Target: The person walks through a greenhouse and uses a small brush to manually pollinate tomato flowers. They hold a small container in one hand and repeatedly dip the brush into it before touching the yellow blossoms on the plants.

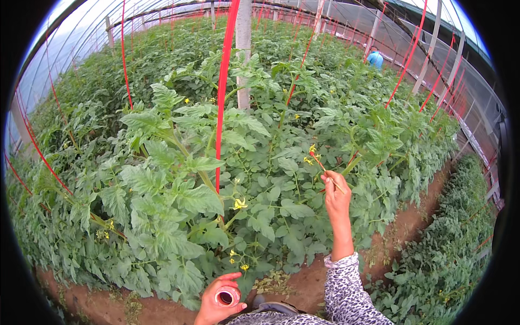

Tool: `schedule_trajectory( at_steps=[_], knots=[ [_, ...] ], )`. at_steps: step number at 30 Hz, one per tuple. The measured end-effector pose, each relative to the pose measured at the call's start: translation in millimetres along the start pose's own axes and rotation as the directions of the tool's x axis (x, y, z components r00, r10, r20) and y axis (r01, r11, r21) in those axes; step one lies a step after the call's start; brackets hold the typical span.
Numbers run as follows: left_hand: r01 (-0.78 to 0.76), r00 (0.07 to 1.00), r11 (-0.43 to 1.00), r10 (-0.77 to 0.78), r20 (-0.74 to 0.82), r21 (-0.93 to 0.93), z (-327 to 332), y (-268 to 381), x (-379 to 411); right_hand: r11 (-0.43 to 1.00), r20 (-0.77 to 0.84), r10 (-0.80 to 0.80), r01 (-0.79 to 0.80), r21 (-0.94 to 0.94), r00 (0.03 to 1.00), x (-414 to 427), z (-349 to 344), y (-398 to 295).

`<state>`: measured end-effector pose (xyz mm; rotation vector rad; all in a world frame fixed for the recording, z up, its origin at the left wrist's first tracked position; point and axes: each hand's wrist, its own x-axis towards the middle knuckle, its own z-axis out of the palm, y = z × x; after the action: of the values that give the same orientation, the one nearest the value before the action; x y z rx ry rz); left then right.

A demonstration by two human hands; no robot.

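Observation:
My right hand is raised among the tomato plants and grips a thin brush whose red tip is at a cluster of yellow tomato flowers; whether it touches a petal I cannot tell. Low in front of my body, my left hand holds a small open jar with dark red liquid inside. Just above that hand hangs a yellow tomato flower. Another open flower sits higher, beside a tomato stem tied to a red strap.
Dense tomato plants fill the greenhouse, with red straps hanging among them. A pale post rises behind the nearest plants. A soil path runs at the right beside another plant row. Far back, a person in blue is among the plants.

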<state>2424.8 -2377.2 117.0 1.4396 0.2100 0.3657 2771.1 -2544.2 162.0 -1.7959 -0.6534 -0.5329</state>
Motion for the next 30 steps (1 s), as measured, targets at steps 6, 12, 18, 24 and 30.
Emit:
schedule_trajectory(
  at_steps=[6,12,18,24,30],
  knots=[
    [0.093,0.996,0.994,-0.094,-0.010,-0.060,-2,0,-2,0.995,0.067,-0.014,0.021,-0.102,0.998,2,10,8],
    [0.015,1.000,0.999,-0.015,0.009,0.031,-8,-6,-1,0.982,0.089,-0.048,0.063,-0.178,0.995,17,19,8],
    [0.001,1.000,1.000,-0.001,-0.009,0.007,-9,-4,0,0.920,0.150,-0.033,0.089,-0.381,0.988,33,28,12],
    [-0.026,0.996,0.993,0.016,0.088,0.119,-18,-14,4,0.988,0.052,-0.005,0.013,-0.154,0.999,12,0,-43],
    [0.057,0.985,0.979,-0.087,0.151,0.195,-5,2,12,0.932,0.036,-0.019,0.004,0.363,0.999,-60,-67,-138]
  ],
)
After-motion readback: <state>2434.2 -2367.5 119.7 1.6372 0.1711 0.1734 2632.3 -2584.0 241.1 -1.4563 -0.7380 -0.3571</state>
